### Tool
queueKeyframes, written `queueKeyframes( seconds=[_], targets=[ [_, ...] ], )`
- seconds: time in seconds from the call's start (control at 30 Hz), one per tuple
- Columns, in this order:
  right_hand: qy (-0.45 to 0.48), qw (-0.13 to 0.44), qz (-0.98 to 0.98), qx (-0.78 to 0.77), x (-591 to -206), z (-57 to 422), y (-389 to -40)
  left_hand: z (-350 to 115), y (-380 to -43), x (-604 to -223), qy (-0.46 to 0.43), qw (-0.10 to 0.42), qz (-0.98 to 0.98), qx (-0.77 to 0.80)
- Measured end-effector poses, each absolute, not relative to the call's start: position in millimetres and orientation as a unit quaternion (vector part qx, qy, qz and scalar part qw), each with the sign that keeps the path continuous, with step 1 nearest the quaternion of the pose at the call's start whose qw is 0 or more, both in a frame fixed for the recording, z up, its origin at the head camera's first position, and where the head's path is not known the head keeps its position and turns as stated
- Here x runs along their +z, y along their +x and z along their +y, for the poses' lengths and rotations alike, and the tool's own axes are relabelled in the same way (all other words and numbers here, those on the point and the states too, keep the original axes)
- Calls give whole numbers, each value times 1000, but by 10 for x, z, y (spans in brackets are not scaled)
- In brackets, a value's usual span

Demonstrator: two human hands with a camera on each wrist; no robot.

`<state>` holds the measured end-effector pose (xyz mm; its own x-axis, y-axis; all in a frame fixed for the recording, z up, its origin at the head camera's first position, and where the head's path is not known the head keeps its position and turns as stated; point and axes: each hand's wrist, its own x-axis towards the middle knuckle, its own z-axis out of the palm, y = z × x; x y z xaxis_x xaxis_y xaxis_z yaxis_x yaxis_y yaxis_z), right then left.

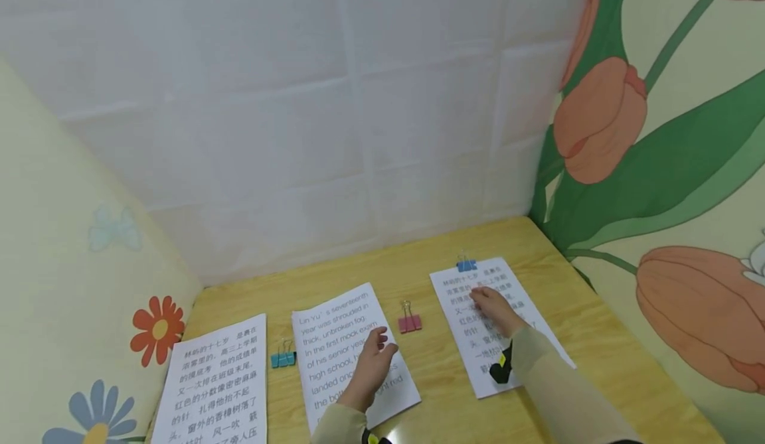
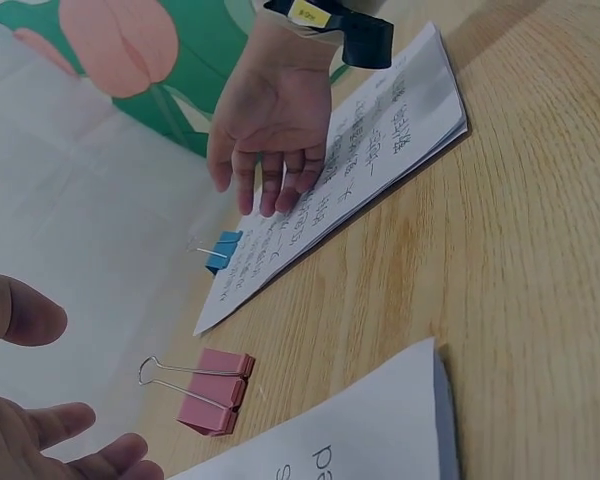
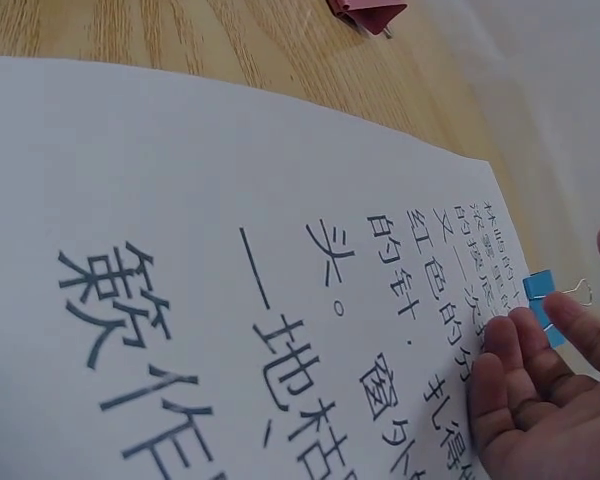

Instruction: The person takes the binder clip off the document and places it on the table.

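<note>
Pale sleeves [image 1: 562, 377] come nearest the camera, each ending at a black wristband [image 1: 501, 368] with a yellow mark. From the farther-reaching one extends the right hand [image 1: 495, 310], its fingers loosely bent and holding nothing. It is over the upper part of the right paper stack [image 1: 478, 341], which is printed with Chinese characters; whether the fingertips touch the sheet I cannot tell. Just beyond them, a blue binder clip [image 1: 466, 266] sits on that stack's far edge, its wire handles pointing away from the person; the left wrist view shows a gap between it and the fingers.

Nearer the person, the left hand [image 1: 372, 368] is also relaxed and holds nothing, thumb apart from the fingers, above the right side of the middle paper stack [image 1: 331, 344], printed in English. Ahead of this hand and to its right lies a pink binder clip [image 1: 410, 323], clear of the fingers, between the middle and right stacks.

Farther left, a teal binder clip [image 1: 283, 359] lies between the middle stack and the left paper stack [image 1: 218, 377], which bears Chinese text. All rest on a wood-grain table [image 1: 269, 298]. Behind it hangs a creased white sheet [image 1: 269, 132]; large painted tulips [image 1: 603, 119] cover the right wall.
</note>
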<state>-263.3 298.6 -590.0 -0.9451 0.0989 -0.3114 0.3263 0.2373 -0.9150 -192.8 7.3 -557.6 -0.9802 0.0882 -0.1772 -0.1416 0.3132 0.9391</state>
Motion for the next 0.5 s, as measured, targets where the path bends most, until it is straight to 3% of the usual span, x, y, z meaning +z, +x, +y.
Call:
queueKeyframes(
  seconds=[0.3, 0.5],
  targets=[
    [142, 93, 776, -608, -5938, 2999, -2629, 109, -1923, -5593, -14, 137, 802, 581],
    [145, 100, 774, -609, -5912, 3014, -2632, 142, -1913, -5612, 6, 124, 800, 587]
  ],
)
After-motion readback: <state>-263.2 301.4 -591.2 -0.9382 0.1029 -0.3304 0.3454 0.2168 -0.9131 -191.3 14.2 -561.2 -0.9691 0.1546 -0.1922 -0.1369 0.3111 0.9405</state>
